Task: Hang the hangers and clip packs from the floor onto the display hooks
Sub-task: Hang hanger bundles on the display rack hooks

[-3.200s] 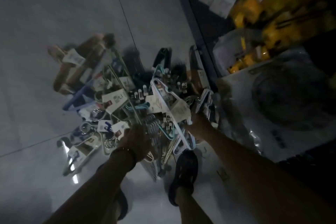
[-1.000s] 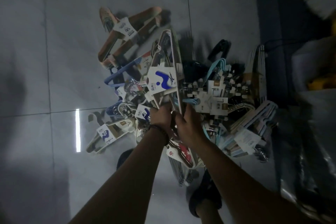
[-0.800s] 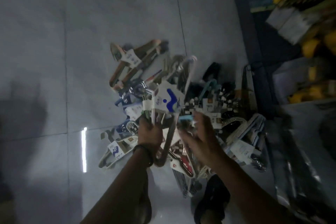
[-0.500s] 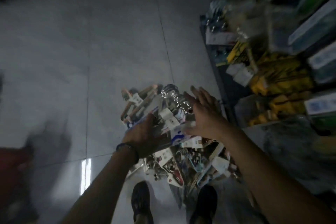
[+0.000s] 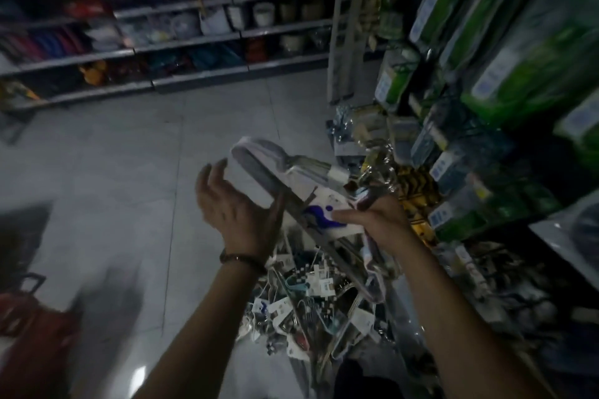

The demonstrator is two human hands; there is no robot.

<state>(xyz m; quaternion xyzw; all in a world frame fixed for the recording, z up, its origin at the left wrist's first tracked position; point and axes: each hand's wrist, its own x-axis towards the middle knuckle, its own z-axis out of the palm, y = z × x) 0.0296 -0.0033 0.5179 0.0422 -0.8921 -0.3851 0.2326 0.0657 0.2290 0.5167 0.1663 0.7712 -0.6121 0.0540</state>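
- Grey shelving [image 5: 194, 39] stocked with goods runs from ten to twelve o'clock.
- A display rack [image 5: 486, 42] hung with green packs fills one to four o'clock.
- The pale tiled floor [image 5: 113, 172] spreads at nine o'clock.
- The pile of hangers and clip packs [image 5: 311, 301] lies on it at six o'clock, under the forearms.
- A hanger bundle [image 5: 269, 168] with a white, blue-marked label is up at the centre, slanting eleven to five o'clock.
- The right hand [image 5: 379, 220] grips it at the label, thumb on top.
- The left hand [image 5: 233, 207] is open, fingers spread, thumb against the bundle.
- A beaded bracelet [image 5: 241, 259] circles the left wrist.
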